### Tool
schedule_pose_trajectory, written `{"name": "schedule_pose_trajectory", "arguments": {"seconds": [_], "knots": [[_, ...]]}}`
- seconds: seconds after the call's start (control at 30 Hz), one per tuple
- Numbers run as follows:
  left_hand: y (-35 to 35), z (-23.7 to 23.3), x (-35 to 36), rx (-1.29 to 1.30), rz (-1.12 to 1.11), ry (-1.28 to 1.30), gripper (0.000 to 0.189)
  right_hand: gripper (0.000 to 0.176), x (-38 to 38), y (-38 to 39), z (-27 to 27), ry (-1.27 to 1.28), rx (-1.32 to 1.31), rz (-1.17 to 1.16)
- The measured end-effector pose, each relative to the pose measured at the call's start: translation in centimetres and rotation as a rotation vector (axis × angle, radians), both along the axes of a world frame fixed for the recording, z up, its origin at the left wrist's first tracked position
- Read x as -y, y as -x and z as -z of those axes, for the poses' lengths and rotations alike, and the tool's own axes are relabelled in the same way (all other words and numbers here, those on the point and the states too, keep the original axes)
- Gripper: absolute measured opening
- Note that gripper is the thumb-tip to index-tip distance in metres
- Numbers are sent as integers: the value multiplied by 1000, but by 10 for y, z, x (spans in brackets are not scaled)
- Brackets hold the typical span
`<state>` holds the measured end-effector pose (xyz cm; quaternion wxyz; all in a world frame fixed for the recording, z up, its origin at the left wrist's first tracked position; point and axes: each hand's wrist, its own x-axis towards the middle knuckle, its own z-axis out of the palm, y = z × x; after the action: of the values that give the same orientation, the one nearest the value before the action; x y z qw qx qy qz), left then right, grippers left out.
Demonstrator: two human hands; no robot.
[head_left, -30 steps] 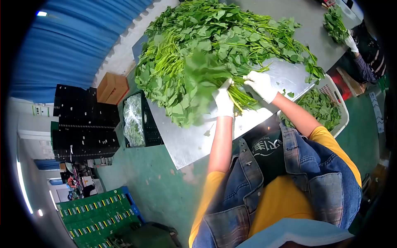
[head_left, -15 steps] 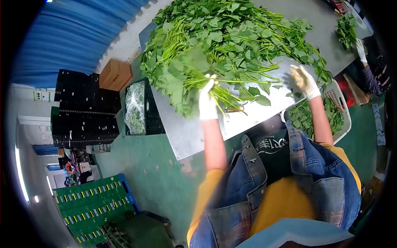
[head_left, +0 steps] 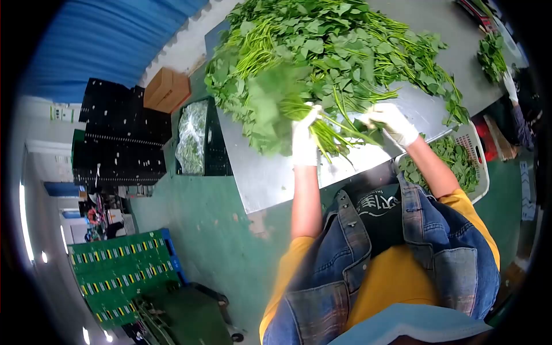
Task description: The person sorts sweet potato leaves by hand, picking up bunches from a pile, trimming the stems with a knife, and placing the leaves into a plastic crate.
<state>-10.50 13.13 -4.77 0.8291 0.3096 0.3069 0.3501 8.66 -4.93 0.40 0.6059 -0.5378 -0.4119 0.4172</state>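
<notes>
My left hand [head_left: 306, 138], in a white glove, is closed around a bunch of leafy greens [head_left: 296, 108]. Long pale stems stick out past its fingers to the right, while the leaves on the left are blurred. Close by on the right, my gloved right hand [head_left: 394, 123] has its fingers pinched together on a leafy stem at the ends of the bunch. Beyond both hands spreads a large heap of the same greens [head_left: 333, 49], with heart-shaped leaves and long stems, on a metal table [head_left: 259, 187].
A white basket [head_left: 482, 158] of greens stands at the table's right edge. On the left are a dark crate [head_left: 218, 141] with a plastic-wrapped bundle, a cardboard box [head_left: 167, 90] and stacked black crates [head_left: 123, 132]. At far right, another person's gloved hand [head_left: 510, 86] holds greens.
My right hand has come left from above the basket to the stem ends, and its spread fingers have closed. My left hand still grips the bunch. The view has shifted slightly.
</notes>
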Motion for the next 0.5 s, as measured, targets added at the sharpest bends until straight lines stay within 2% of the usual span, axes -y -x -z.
{"name": "schedule_pose_trajectory", "arguments": {"seconds": [0.03, 0.07, 0.1, 0.13, 0.17, 0.23, 0.27, 0.3, 0.33, 0.4, 0.43, 0.47, 0.5], "knots": [[6, -9, -1, -49, -71, -20, 29, 11, 21, -13, 2, 198, -398, 24], [30, -23, -10, -153, -62, -50, 30, 15, 45, -32, 24, 37, -449, 121], [51, -14, -17, -230, -94, -422, 30, 19, 72, -57, 54, -127, -496, 219], [63, -13, -26, 15, -169, 52, 26, 31, 107, -100, 100, -274, -760, 350], [73, -47, -9, -47, -178, -41, 24, 42, 129, -127, 130, -422, -1025, 487], [70, -91, 12, -64, -286, 15, 26, 66, 151, -124, 103, -339, -1258, 658], [70, -86, 12, -96, -310, -53, 29, 76, 149, -121, 108, -222, -1169, 606], [70, -75, 10, -100, -305, -48, 29, 78, 140, -115, 114, -42, -1240, 307], [69, -63, 4, -85, -267, -46, 30, 71, 115, -93, 106, 175, -1053, 256], [64, -57, 1, -65, -224, -50, 31, 41, 62, -40, 68, 483, -488, 177], [61, -59, 3, -55, -206, -50, 31, 22, 37, -32, 81, 557, -244, 51], [58, -60, 5, -47, -186, -50, 32, 20, 14, -33, 149, 8, 514, -81], [54, -66, 12, -48, -179, -51, 32, 21, -10, -6, 91, 410, 36, 41]]}}
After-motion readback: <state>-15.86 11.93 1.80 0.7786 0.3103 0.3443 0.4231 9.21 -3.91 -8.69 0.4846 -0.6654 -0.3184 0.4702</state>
